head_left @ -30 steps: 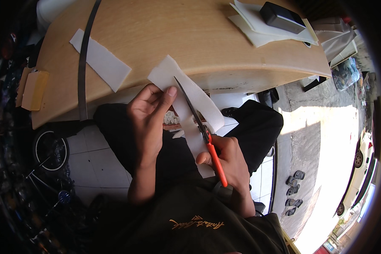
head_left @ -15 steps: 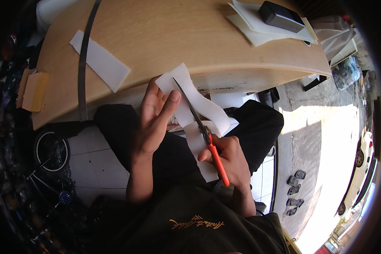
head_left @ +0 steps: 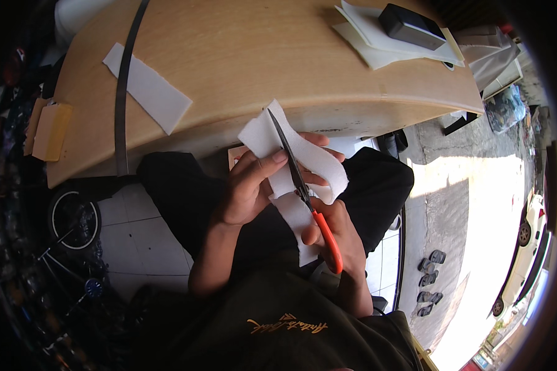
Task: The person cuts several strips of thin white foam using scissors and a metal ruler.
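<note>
My right hand (head_left: 343,232) grips a pair of scissors (head_left: 327,240) with orange handles and dark blades. The blades point up and away from me, lying along a white, soft-looking strip of sheet material (head_left: 315,157). My left hand (head_left: 244,190) pinches that strip, its thumb on top near the blades and its other fingers behind, some showing past the far right edge. The right part of the strip curls over beside the scissors. A lower white length (head_left: 295,216) hangs toward my lap; whether it joins the upper part is hidden by the blades.
A wooden table (head_left: 241,55) stands in front of me. On it lie another white strip (head_left: 158,93) under a dark strap (head_left: 123,93), white sheets (head_left: 368,46) beneath a black box (head_left: 411,26), and a cardboard piece (head_left: 52,133) at left. A bicycle wheel (head_left: 74,219) is at lower left.
My left hand has moved right and closed onto the white strip, its fingers now reaching behind it. Strip and scissors have shifted slightly right.
</note>
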Demonstrator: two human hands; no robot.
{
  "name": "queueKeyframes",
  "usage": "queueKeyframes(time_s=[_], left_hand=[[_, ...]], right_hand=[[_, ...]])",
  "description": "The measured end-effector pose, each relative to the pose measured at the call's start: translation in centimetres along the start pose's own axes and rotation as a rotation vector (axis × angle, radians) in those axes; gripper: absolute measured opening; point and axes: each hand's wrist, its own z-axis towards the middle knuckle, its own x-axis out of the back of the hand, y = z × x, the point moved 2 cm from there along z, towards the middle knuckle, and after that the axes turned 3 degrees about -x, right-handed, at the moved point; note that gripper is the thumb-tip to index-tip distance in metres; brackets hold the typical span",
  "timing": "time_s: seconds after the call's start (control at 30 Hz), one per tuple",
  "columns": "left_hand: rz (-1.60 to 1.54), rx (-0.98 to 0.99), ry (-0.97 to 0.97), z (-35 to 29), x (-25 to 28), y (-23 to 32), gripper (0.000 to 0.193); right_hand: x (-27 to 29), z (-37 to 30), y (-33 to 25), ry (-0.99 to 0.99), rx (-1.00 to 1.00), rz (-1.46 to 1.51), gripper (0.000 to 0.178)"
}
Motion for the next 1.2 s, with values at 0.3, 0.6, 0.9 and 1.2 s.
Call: queueKeyframes(time_s=[0.3,0.6,0.9,1.2], left_hand=[[-0.146,-0.048,-0.020,0.6,0.3,0.1,0.064],[-0.011,0.029,-0.062,-0.1,0.9,-1.4,0.042],[-0.187,0.055,-0.149,0.2,-0.5,-1.3,0.028],[-0.212,-0.078,-0.112,0.4,-0.4,-1.9,0.034]], right_hand=[[0.2,0.0,0.8,-0.011,0.027,-0.005,0.079],[0.1,0.1,0.1,-0.013,0.029,0.066,0.080],[-0.3,-0.4,1.3,-0.089,0.019,0.233,0.076],[0.0,-1.8,2.2,-0.178,-0.008,0.260,0.068]])
